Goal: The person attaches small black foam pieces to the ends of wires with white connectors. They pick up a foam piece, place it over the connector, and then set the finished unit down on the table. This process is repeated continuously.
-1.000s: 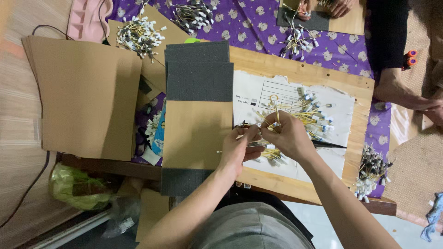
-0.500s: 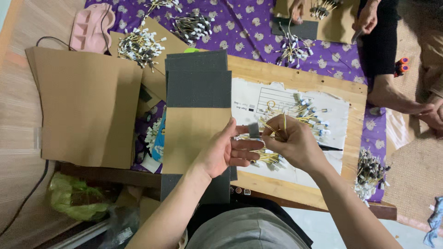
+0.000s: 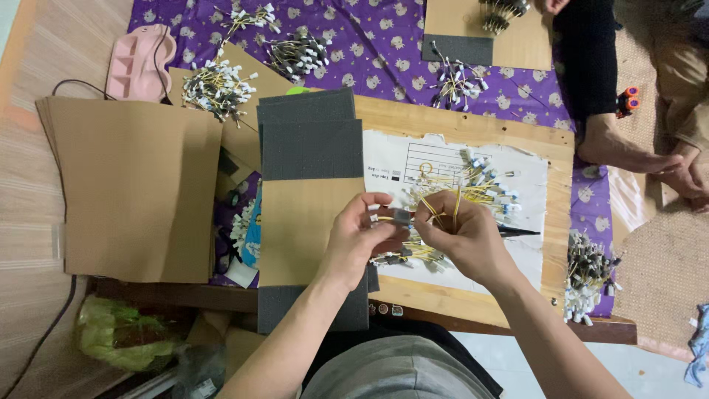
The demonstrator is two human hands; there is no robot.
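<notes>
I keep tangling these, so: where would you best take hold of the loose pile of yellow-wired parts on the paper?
Probably pinch the yellow wires from above, near the pile's left edge: the stiff white caps fan out rightward, and thin leads there lie freer.

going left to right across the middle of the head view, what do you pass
stack of brown cardboard sheets → dark foam pad → left hand → right hand → bundle of grey-tipped wires

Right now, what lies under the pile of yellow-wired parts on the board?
A white printed sheet on the wooden board lies under the pile of yellow-wired parts. Both hands hide the sheet's lower left.
</notes>
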